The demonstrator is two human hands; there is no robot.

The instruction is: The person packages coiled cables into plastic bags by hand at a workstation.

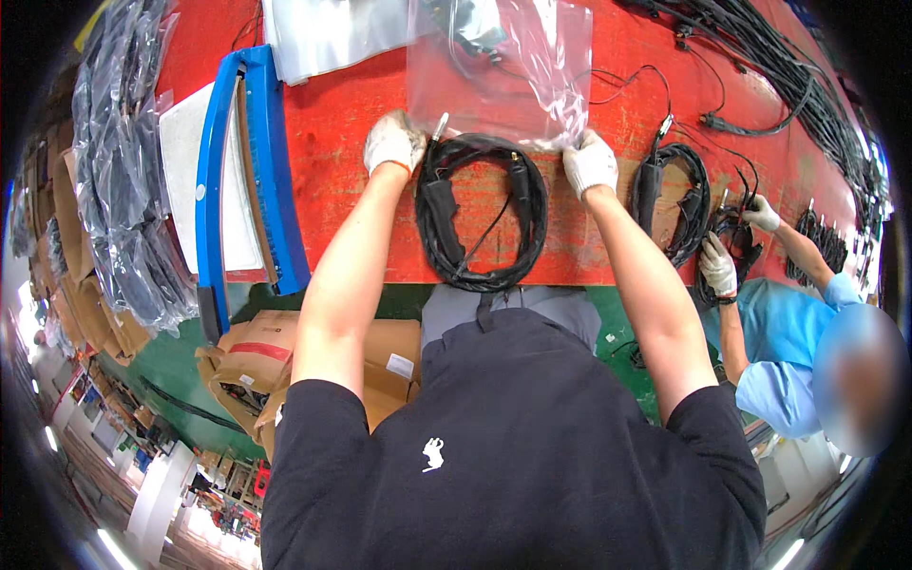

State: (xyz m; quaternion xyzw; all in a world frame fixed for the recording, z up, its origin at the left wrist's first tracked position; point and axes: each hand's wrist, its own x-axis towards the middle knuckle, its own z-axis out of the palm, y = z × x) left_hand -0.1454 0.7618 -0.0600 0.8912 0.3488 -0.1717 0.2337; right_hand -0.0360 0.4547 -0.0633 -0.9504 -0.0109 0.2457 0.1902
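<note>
A clear plastic bag (501, 81) lies across the red table, its near edge stretched between my two gloved hands. My left hand (394, 142) is closed at the bag's near left corner, though its fingertips are partly hidden. At the near right corner, my right hand (590, 163) pinches the film. Just below the bag, between my forearms, rests a coiled black cable (534, 214) with thick dark grips and metal ends. One metal tip points up beside my left hand. The coil touches neither hand.
A blue-framed cutter or sealer (217, 180) stands at left, beside stacked plastic bags (123, 161). More clear bags (332, 33) lie at the back. Right are another coiled cable (648, 195), long black cables (760, 57) and a co-worker's gloved hands (719, 266). Cardboard boxes (266, 342) sit below the table.
</note>
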